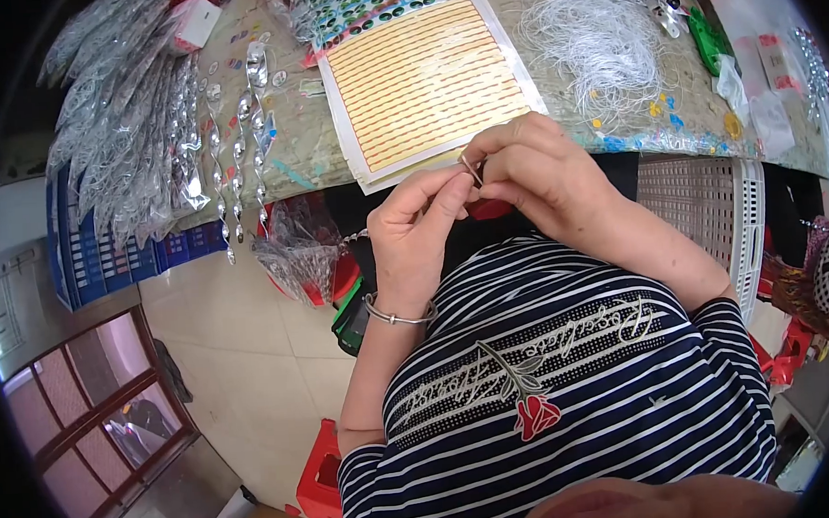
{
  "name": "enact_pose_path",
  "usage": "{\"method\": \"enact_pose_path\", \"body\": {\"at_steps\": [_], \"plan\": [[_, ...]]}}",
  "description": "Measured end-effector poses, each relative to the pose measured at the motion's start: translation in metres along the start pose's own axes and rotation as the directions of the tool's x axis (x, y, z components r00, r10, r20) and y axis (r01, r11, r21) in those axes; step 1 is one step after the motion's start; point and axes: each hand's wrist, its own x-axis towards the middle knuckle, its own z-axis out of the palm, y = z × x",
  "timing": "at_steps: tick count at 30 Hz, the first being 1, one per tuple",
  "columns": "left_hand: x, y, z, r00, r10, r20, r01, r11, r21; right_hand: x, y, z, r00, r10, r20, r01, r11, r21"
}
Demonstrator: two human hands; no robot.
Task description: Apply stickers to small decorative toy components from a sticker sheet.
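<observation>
Observed left hand (411,233) pinching small thin strip (472,169) between thumb and finger, right hand (543,172) curled against it; cannot tell whether right fingertips grip. Found strip at near edge of bench (308,157), just beside lower border of yellow sheet (429,80). Noted loose white strings (600,50) right of sheet, clear-bagged silver twists (122,134) heaped at left.

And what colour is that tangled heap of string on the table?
The string is white; it shows best in the head view.
</observation>
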Motion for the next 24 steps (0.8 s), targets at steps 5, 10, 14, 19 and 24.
{"method": "enact_pose_path", "body": {"at_steps": [5, 10, 14, 19, 24], "plan": [[0.002, -0.005, -0.001, 0.993, -0.114, -0.004, 0.112, 0.979, -0.169, -0.003, 0.000, 0.008, 1.000, -0.020, 0.002, 0.020, 1.000, -0.019], [0.003, -0.003, -0.002, 0.987, -0.162, -0.001, 0.159, 0.969, -0.188, 0.000, 0.002, 0.005, 1.000, 0.006, 0.019, -0.007, 0.998, 0.057], [0.004, -0.001, -0.004, 0.993, -0.120, 0.013, 0.120, 0.984, -0.129, -0.001, 0.006, 0.001, 0.978, 0.208, 0.030, -0.209, 0.944, 0.255], [0.004, -0.003, -0.003, 0.993, -0.101, 0.058, 0.105, 0.992, -0.066, -0.002, 0.017, 0.011, 0.812, 0.518, 0.269, -0.561, 0.563, 0.607], [0.003, -0.004, -0.005, 0.983, -0.152, 0.104, 0.161, 0.984, -0.074, 0.004, 0.017, 0.016, 0.828, 0.486, 0.280, -0.540, 0.556, 0.632]]}}
